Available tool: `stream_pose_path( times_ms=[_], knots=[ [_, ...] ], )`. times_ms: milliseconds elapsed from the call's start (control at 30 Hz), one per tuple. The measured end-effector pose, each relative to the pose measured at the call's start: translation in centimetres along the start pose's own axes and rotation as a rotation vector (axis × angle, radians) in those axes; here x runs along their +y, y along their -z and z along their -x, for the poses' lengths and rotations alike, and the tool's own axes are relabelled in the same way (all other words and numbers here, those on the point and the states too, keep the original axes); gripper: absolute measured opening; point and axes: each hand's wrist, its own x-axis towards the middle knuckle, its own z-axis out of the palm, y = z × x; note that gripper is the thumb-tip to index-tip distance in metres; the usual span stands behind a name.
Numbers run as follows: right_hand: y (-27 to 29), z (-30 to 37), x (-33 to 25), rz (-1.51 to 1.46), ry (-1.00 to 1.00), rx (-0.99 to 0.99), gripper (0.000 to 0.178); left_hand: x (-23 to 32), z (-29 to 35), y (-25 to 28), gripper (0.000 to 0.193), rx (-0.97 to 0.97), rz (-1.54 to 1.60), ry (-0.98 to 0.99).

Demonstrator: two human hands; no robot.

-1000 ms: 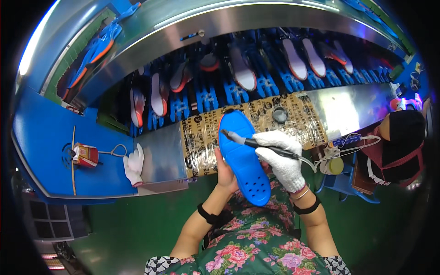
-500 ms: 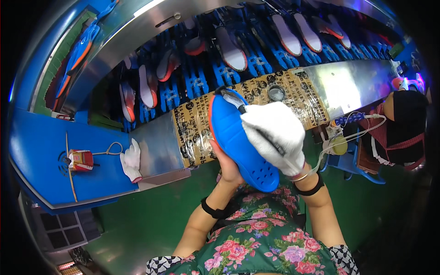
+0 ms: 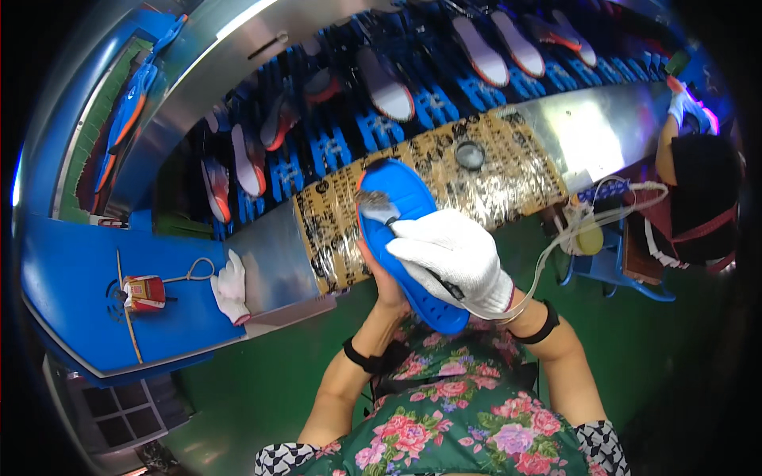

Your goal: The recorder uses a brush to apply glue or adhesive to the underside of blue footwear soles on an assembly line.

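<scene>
A blue shoe insole [image 3: 411,190] with an orange edge is tilted in front of me, its wider end away from me and its holed end close to my apron. My bare left hand [image 3: 387,279] is closed around its left side from below, with most of the fingers hidden behind it. In a white knitted glove, my right hand [image 3: 464,258] grips a brush; the handle is mostly covered by the fingers. The brush's bristles [image 3: 371,202] lie against the insole's upper left face.
Beyond a ledge covered with printed brown film [image 3: 508,166] hang several insoles [image 3: 383,87] on blue holders. A round dark dish [image 3: 470,155] stands on the ledge. At left lie a white glove [image 3: 230,287] and a red box [image 3: 144,293]. A co-worker [image 3: 702,198] sits at right.
My right hand has moved down and slightly left over the insole. The brush has passed from the insole's far tip to its left edge.
</scene>
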Motion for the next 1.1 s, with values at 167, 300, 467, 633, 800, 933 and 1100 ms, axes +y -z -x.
stream_pose_path(
  times_ms=[167, 300, 467, 633, 800, 933, 1100],
  knots=[
    [0.8, 0.5, 1.6, -0.236, -0.262, 0.077, 0.021, 0.4, -0.3, 0.6, 0.104, -0.137, 0.032, -0.038],
    [0.9, 0.8, -0.2, -0.053, -0.053, -0.075, 0.03, 0.3, -0.3, 0.9, 0.106, -0.094, -0.03, 0.022],
    [1.1, 1.4, 0.1, -0.317, -0.163, -0.024, 0.028, 0.2, -0.7, 2.6, 0.108, -0.066, -0.111, -0.058],
    [0.5, 1.8, -0.3, -0.085, -0.018, -0.082, 0.03, 1.0, -0.9, 2.1, 0.107, -0.055, -0.124, 0.008],
    [0.9, 2.5, 0.0, -0.38, -0.237, -0.078, 0.021, 0.6, -1.6, 4.1, 0.109, -0.24, 0.217, 0.002],
    [0.7, 2.6, 0.2, -0.183, -0.106, -0.058, 0.022, 2.0, -1.3, 1.0, 0.116, 0.028, 0.025, 0.002],
    [0.4, 3.7, -0.1, -0.568, -0.344, -0.071, 0.021, 2.9, -1.9, 2.3, 0.123, -0.409, 0.212, 0.087]
  ],
)
